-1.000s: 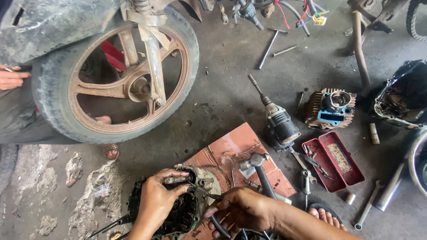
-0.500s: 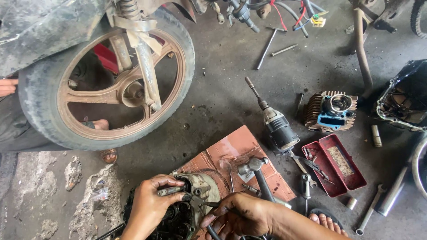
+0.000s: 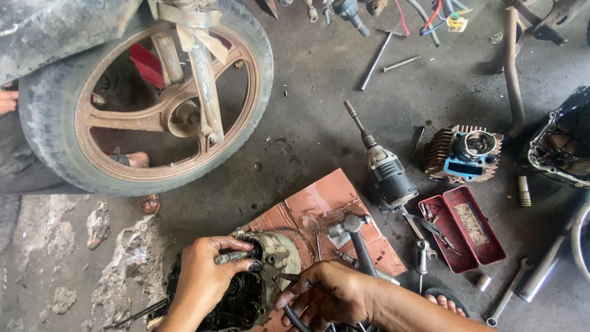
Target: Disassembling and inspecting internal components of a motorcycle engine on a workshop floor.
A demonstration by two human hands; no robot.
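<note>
A greasy engine case (image 3: 258, 280) lies on the concrete floor at the bottom of the view, partly on a reddish cardboard sheet (image 3: 319, 209). My left hand (image 3: 203, 276) rests on the case and pinches a short metal shaft (image 3: 232, 257) at its top. My right hand (image 3: 322, 292) is closed around the dark handles of pliers (image 3: 279, 280), whose tip points at the case near the shaft. A hammer (image 3: 353, 237) lies on the cardboard just behind my right hand. The lower part of the case is cut off by the frame.
A motorcycle wheel (image 3: 147, 104) stands at upper left, with another person's foot (image 3: 132, 160) behind it. A power driver (image 3: 384, 169), a finned cylinder (image 3: 464, 154), an open red box (image 3: 467, 227), wrenches and rods lie to the right. My toes (image 3: 445, 301) show at the bottom.
The view has shifted slightly, so the wheel sits further right. My left hand has closed its fingers on the metal shaft. The right hand stays on the pliers at the case.
</note>
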